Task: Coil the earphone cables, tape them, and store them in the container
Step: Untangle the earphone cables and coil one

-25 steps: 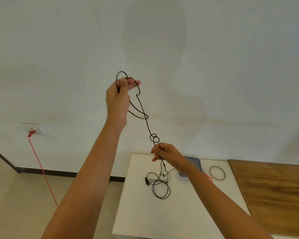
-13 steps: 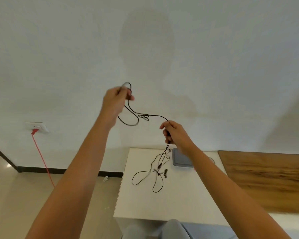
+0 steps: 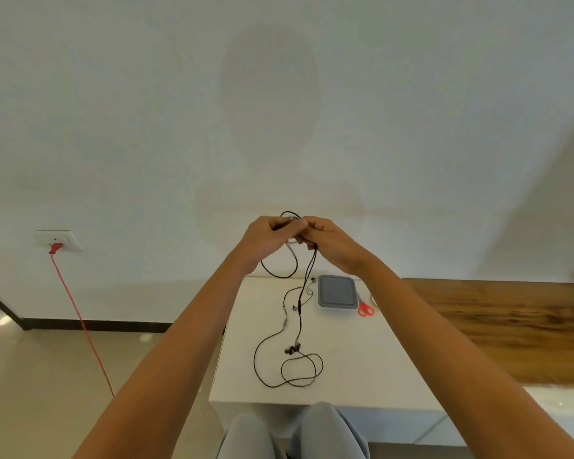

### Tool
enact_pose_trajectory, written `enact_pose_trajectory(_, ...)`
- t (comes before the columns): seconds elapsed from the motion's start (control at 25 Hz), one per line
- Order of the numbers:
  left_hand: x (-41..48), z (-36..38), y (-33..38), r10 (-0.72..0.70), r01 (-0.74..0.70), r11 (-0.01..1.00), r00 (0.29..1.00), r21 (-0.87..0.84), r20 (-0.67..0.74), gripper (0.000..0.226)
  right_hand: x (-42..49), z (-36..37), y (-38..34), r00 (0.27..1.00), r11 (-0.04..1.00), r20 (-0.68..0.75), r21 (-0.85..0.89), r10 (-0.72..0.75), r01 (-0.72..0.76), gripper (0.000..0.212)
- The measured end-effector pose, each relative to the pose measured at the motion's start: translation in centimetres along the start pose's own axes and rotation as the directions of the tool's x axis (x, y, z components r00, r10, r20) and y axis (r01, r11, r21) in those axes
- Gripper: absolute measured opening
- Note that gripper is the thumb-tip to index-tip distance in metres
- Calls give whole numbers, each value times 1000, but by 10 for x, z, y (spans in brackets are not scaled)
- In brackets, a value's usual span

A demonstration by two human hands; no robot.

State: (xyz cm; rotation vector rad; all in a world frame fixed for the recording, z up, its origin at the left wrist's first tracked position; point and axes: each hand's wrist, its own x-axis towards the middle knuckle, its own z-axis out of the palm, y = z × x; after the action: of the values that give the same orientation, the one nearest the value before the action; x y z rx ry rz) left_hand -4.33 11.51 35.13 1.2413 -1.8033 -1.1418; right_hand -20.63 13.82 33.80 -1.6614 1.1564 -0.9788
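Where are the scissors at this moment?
In the head view, the scissors lie on the white table, towards its far side, right beside the grey container and against its right edge.

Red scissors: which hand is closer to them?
Right. The right hand is raised above the red scissors, a bit to their left; the left hand is farther left. Both hold the earphone cable.

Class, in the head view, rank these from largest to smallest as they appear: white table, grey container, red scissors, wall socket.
1. white table
2. grey container and wall socket: they look about alike, and the socket is farther away, so I leave them tied
3. red scissors
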Motion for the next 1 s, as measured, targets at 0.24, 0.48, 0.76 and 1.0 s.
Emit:
enact_pose_trajectory(0.24,7,2,8,54,-93,991,933,-93,-355,19,8,18,26,999,998,49,-52,-18,21,16)
enact_pose_trajectory(0.48,14,-53,29,-76,-253,851,807,-459,-586,21,6,22,98,964,853,69,-485,258,-193,17)
enact_pose_trajectory(0.76,17,-64,-12,-156,26,965,859,-262,-487,23,5,28,105,858,855,-248,397,450,-334,28)
enact_pose_trajectory(1.0,19,12,-63,-179,179,978,984,107,-15,46,22,16,64,920,892,-220,396,324,-219,23)
